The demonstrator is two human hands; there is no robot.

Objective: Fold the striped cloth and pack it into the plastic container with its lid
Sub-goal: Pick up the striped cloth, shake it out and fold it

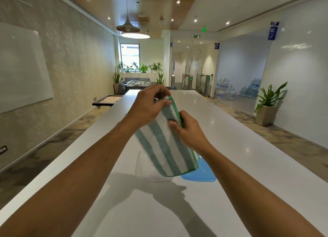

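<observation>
Both bare forearms reach forward over a long white table (230, 130). The striped cloth (165, 144), green and white with a green bound edge, is held up off the table between the two hands, already doubled into a narrow band and hanging at a slant from upper right to lower left.

The left hand (149, 107) is at the cloth's top end, at about 12 o'clock on the cloth. Its thumb and fingers are closed on the top corner, pinching the layers together beside the green edge.

The right hand (188, 128) is at about 2 o'clock on the cloth, just below the left hand. Its fingers are closed on the right-hand edge, with the thumb pressed on the front face of the cloth.

The cloth's lower end hangs free at about 6 o'clock, above the table and in front of two items lying there. A clear plastic container (143, 165) sits on the table at about 7 o'clock from the cloth, largely hidden behind it; its edges are faint against the white surface. A blue lid (200, 172) lies flat on the table at about 5 o'clock from the cloth, just beside the container, partly covered from view by the cloth's lower corner. Whether lid and container touch cannot be determined.

The hands and cloth cast a shadow on the near table.
</observation>
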